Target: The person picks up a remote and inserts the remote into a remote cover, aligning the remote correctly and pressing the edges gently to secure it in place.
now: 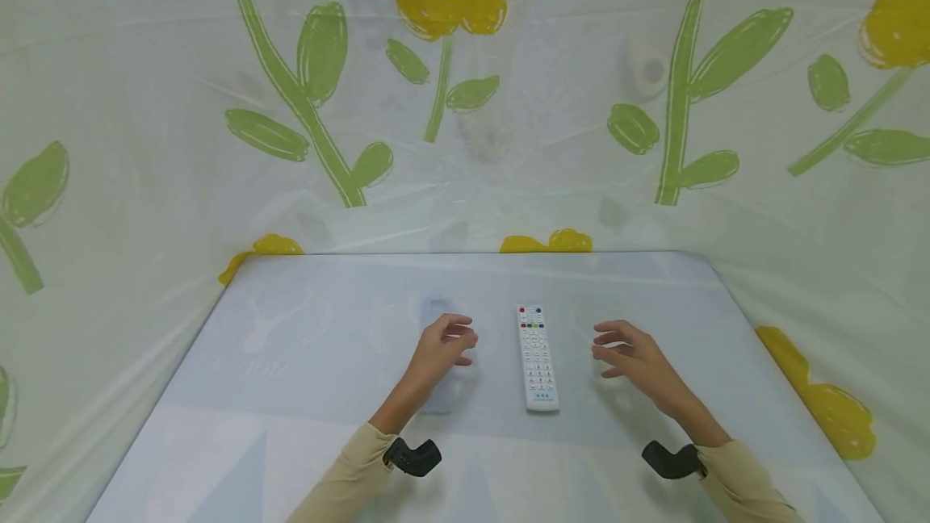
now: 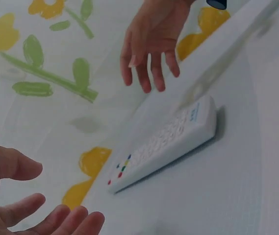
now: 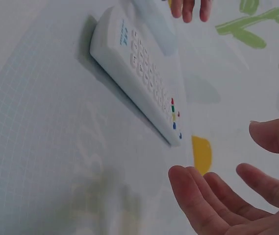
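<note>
A white remote control (image 1: 538, 361) lies face up between the two hands, with small coloured buttons near its far end. To its left, the left hand (image 1: 439, 349) hovers with loosely bent fingers, holding nothing. Beneath that hand is a pale, see-through bluish strip (image 1: 437, 402), partly hidden by the hand and forearm; its kind cannot be told. On the other side, the right hand (image 1: 632, 357) is apart from the remote, its fingers relaxed and nothing in them. The right wrist view shows the remote's side (image 3: 129, 98) beyond the right fingertips (image 3: 182, 181).
A pale table (image 1: 327, 394) with faint printed patterns carries these things. Behind and beside it hangs a white cloth (image 1: 545, 184) printed with yellow flowers and green leaves. Each wrist bears a black device, one on the left (image 1: 412, 457) and one on the right (image 1: 670, 460).
</note>
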### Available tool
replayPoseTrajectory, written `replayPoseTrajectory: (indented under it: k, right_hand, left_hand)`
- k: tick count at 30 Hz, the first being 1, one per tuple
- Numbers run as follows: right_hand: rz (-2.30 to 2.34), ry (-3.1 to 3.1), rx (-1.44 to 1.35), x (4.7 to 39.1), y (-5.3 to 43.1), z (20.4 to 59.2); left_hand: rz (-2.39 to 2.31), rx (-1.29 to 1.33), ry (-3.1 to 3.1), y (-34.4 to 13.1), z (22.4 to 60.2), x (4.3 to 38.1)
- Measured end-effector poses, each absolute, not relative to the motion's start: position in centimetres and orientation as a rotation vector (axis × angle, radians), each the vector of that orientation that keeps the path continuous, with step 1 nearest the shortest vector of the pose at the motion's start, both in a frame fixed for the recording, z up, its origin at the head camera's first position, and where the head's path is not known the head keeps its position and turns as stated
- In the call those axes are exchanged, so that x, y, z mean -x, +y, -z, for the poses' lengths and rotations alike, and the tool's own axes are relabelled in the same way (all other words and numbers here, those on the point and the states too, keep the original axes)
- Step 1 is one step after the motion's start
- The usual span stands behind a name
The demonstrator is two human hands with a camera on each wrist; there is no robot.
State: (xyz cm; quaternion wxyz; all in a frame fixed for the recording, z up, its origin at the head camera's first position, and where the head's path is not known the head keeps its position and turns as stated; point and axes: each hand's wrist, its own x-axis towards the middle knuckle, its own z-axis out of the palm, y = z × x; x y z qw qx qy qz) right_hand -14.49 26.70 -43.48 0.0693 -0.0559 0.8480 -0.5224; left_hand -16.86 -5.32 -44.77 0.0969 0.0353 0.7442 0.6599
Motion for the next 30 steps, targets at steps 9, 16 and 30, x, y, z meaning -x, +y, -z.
replayPoseTrajectory:
  k: [9,16,30]
  right_hand:
    - [1.625,2.462,-0.018,15.9,25.0,44.5]
    - [1.700,2.385,-0.142,17.0,23.9,45.9]
    - [1.682,2.368,-0.266,18.7,21.3,47.1]
  left_hand:
    - [-1.964,-0.005,2.082,-2.4,45.9,17.8]
    - [-1.971,0.008,2.009,-0.5,46.4,18.7]
    - [-1.990,0.031,1.983,1.6,47.6,20.2]
